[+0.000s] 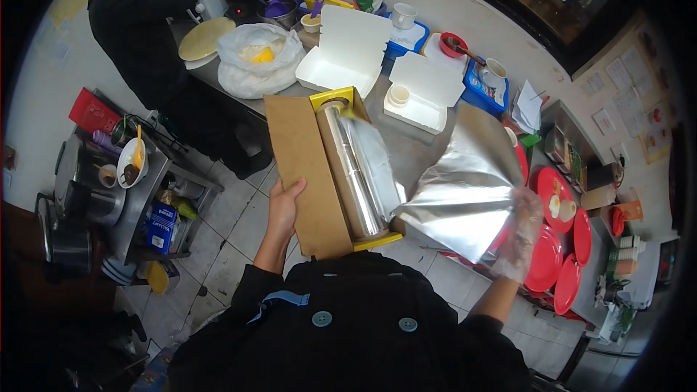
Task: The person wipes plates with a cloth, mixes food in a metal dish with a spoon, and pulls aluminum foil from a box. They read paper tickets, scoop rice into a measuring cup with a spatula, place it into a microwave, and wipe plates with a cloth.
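Observation:
My left hand (285, 209) grips the brown cardboard lid of an aluminium foil box (303, 163), its thumb lying on top. Inside the open box, which has yellow edges, lies the foil roll (354, 174), with a crumpled end of foil along its right side. In a clear plastic glove, my right hand (520, 239) pinches the edge of a loose sheet of foil (465, 185), gathered into creases at the fingers. The sheet hangs between the box and the red plates; its near corner comes close to the roll, and whether they join I cannot tell.
Open white takeaway boxes (345, 65) stand on the steel counter beside a white plastic bag (250, 80). Red plates (544, 258), one with eggs, lie at right. A steel cart (145, 210) with pots is at left. Another person (149, 36) works at the counter's far end.

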A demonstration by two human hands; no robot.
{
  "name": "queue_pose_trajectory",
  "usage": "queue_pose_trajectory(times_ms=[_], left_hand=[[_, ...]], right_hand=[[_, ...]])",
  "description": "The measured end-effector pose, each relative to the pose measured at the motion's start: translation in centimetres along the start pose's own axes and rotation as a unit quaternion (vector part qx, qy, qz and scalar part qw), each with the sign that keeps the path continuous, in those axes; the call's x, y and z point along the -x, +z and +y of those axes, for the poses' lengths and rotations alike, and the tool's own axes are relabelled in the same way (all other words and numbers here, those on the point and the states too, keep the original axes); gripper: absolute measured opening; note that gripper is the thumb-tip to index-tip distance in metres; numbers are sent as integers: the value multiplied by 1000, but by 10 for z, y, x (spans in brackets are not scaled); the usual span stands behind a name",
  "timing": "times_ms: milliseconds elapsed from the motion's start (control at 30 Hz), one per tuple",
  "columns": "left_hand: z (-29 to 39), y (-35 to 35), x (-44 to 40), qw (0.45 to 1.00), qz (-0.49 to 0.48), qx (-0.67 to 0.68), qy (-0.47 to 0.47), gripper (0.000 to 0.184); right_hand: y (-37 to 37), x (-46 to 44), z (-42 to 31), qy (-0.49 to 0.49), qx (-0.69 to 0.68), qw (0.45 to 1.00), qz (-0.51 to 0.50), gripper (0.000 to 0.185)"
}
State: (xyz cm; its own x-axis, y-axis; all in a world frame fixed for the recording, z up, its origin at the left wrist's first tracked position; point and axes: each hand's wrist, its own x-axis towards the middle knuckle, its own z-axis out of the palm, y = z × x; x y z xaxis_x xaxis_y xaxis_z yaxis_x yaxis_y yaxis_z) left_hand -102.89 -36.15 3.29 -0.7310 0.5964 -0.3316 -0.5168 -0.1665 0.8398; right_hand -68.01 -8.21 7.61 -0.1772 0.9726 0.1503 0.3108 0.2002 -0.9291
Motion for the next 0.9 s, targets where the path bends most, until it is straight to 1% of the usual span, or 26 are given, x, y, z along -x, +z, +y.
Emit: queue_pose_trajectory(times_ms=[67, 100, 133, 200, 233, 333, 400, 433, 467, 533, 600, 667, 733, 767, 800, 867, 900], left_hand=[[-4, 2, 0, 1000, 2, -8, 8, 33], [-7, 4, 0, 1000, 5, -12, 18, 33], [-8, 3, 1, 1000, 7, -10, 18, 33], [-5, 0, -2, 1000, 10, -1, 18, 30], [-3, -1, -4, 1000, 11, 0, 20, 30], [1, -2, -6, 999, -16, -22, 23, 29], [1, 1, -8, 999, -16, -25, 20, 28], [2, 2, -7, 999, -17, -25, 20, 28], [4, 4, -7, 999, -20, -25, 19, 28], [5, 4, -6, 999, -24, -26, 20, 28], [2, 3, -6, 999, -21, -23, 30, 27], [2, 2, -6, 999, -18, -26, 25, 27], [2, 2, -7, 999, -13, -27, 21, 27], [1, 2, -6, 999, -14, -27, 29, 27], [2, 3, -6, 999, -15, -26, 36, 28], [4, 5, -4, 999, -12, -30, 30, 28], [5, 5, -3, 999, -12, -34, 23, 28]], right_hand=[[3, 10, -24, 49, -125, 987, 86, 14], [-12, 1, -3, 3, -80, 996, 49, 14], [-16, -1, 1, 2, -80, 996, 46, 14], [-18, -6, 6, -78, -41, 994, 70, 19], [-31, -4, -16, 10, -90, 993, 72, 19], [-57, -53, -5, -15, -78, 994, 73, 15], [-53, -63, -10, 43, -10, 998, 54, 15], [-15, -50, -55, 34, 26, 998, 49, 16], [13, -47, -83, 25, 62, 997, 45, 17], [48, -64, -64, -60, 109, 992, 15, 28], [83, -113, -20, -162, 223, 958, -75, 17], [125, -93, -48, -58, 139, 983, -106, 15], [155, -105, -22, -145, 114, 972, -144, 12], [169, -133, 21, -263, 189, 940, -111, 12], [176, -137, 27, -264, 188, 939, -113, 12], [182, -142, 40, -261, 284, 915, -123, 14], [184, -140, 44, -269, 285, 911, -128, 16]])
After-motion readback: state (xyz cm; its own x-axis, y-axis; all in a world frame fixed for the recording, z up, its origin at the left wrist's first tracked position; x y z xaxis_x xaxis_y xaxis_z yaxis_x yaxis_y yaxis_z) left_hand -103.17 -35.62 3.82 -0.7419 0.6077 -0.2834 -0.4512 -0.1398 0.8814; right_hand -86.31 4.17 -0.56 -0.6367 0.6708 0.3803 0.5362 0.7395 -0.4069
